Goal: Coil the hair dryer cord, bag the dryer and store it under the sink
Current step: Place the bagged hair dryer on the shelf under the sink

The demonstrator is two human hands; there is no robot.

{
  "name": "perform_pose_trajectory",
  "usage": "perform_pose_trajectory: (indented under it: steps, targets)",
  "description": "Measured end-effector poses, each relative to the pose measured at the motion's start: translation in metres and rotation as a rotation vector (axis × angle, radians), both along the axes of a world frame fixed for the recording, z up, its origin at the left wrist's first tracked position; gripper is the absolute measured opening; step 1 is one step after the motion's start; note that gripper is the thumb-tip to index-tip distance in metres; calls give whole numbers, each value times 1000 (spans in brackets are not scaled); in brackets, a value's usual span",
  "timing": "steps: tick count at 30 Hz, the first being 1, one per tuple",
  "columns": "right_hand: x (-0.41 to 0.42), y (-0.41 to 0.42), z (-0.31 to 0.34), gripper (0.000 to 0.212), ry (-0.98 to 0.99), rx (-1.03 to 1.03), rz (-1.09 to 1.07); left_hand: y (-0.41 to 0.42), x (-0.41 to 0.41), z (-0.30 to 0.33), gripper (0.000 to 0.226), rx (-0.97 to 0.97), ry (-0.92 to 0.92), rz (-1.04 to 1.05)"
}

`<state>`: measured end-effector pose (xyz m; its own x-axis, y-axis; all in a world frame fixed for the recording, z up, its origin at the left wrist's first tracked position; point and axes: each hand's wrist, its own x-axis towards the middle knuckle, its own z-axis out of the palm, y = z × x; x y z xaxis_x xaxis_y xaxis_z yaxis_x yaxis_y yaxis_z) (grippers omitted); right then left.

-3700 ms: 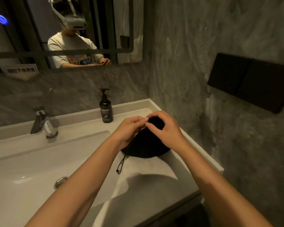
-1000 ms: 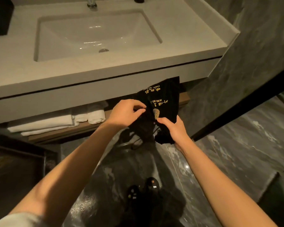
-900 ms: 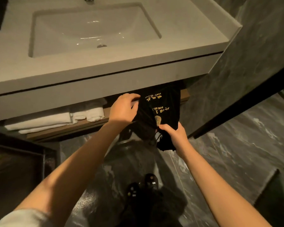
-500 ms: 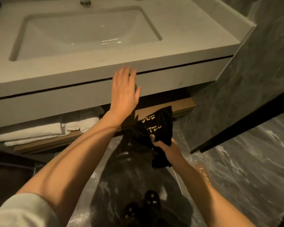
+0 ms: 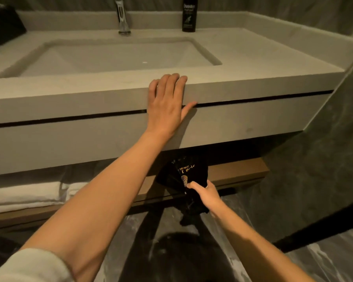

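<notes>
Black bag [image 5: 183,176] is hanging pinched in the right hand [image 5: 207,195] under the sink [image 5: 253,84]; the left hand [image 5: 167,104] is lying flat, fingers straight, on its edge.

black bottle [image 5: 189,14] — "Dunster", black bag [image 5: 189,174] — gold print, unreadable

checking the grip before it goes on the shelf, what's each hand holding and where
Right hand pinches the black bag near its gathered neck. Left hand holds nothing, resting flat on the counter edge.
</notes>
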<state>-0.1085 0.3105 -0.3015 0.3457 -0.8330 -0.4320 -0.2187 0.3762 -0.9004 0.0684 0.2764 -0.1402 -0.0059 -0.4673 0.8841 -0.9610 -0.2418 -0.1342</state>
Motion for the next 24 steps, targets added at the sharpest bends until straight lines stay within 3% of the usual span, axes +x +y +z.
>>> perform_pose_trajectory:
  steps: [11,14,20,24]
  targets:
    - [58,-59,-62,37,-46,-46,29,-20,10,-11,58,-196,-138,33]
    - [69,-71,-71,53,-20,-76,45,-21,10,-12,58,-225,-148,39]
    - [88,-90,-80,76,138,-146,47,-21,10,-12,58,-230,-163,45]
    - [96,-100,-89,62,356,-262,83,-22,9,-12,58,-229,-153,42]
